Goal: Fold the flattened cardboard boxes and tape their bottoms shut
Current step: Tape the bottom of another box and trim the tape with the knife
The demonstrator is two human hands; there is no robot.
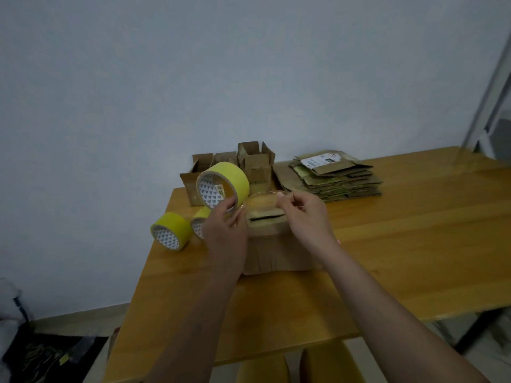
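The box (pixel 276 244) I work on stands on the counter (pixel 401 222) just in front of me, bottom side up, and its flaps leave a dark open slot in the middle. Above this slot I stretch a strip of clear tape (pixel 261 201). My left hand (pixel 225 230) has its grip curled around the yellow tape roll (pixel 222 185), and my right hand (pixel 301 214) pinches the free end of the tape between thumb and fingers. The tape does not seem to touch the cardboard yet, though I cannot tell this for sure. I think the danger is here: if the strip sags or twists, it can stick to itself or land beside the slot, and then the flaps stay open. Two more yellow rolls (pixel 171 230) lie near on the left. Behind are some folded boxes (pixel 255 161), and on the right a stack of flat boxes (pixel 336 178).
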